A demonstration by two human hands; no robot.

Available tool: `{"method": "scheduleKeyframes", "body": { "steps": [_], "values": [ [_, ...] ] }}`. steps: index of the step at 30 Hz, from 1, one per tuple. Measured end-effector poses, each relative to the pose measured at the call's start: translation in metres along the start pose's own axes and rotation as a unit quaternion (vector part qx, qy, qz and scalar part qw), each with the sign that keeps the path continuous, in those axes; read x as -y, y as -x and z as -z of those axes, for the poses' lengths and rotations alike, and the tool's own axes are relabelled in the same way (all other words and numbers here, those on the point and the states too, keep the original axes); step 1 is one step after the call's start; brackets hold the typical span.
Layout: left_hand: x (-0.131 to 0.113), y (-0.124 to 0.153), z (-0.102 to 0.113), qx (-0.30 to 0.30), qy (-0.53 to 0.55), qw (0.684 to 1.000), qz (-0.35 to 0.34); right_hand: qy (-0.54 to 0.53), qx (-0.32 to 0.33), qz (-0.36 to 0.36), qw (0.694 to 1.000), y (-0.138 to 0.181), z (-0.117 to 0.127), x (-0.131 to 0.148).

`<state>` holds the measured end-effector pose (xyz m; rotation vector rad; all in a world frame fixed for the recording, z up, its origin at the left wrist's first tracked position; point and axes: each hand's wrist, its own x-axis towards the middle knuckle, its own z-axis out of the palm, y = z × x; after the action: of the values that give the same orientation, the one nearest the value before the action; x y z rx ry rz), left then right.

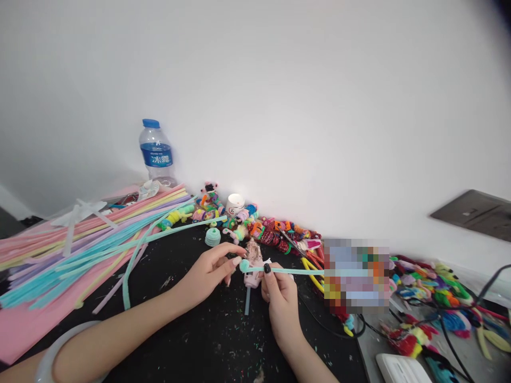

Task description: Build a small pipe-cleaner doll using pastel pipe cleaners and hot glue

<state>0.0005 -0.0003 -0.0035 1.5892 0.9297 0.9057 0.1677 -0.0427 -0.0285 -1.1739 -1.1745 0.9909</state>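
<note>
Mint pipe cleaner (pixel 299 272) — level, tip curled.

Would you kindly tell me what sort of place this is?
Probably a craft workspace: pastel fuzzy stems lie to the left, colourful fuzzy pieces are heaped along the wall, and the right hand holds a mint stem.

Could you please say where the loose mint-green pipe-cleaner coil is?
In the head view, the mint-green pipe-cleaner coil sits on the black tabletop beyond the left hand, lower-left of the white cup.
</note>
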Motion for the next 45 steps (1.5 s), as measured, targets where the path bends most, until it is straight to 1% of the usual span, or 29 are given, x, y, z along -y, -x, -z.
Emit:
{"method": "scheduleKeyframes", "body": {
  "steps": [6,12,25,31,37,45],
  "values": [
    [-0.002,0.002,-0.001,0.018,-0.028,0.999,0.007,0.025,-0.002,0.022,0.999,0.001,0.0,0.005],
    [-0.001,0.002,-0.001,0.033,-0.056,0.998,0.017,0.023,-0.003,0.005,1.0,0.001,-0.001,0.009],
    [0.004,0.0,0.003,0.003,-0.062,0.997,0.055,-0.007,-0.005,-0.012,1.0,0.002,-0.001,0.011],
    [0.008,0.001,0.003,0.01,-0.054,0.997,0.057,-0.006,-0.007,-0.005,1.0,0.002,-0.001,0.01],
    [0.006,0.001,0.003,0.012,-0.041,0.997,0.061,-0.01,-0.004,-0.02,1.0,0.002,0.0,0.008],
    [0.005,-0.001,0.004,0.016,-0.033,0.998,0.058,-0.012,0.002,-0.014,1.0,0.002,0.0,0.011]
  ]
}}
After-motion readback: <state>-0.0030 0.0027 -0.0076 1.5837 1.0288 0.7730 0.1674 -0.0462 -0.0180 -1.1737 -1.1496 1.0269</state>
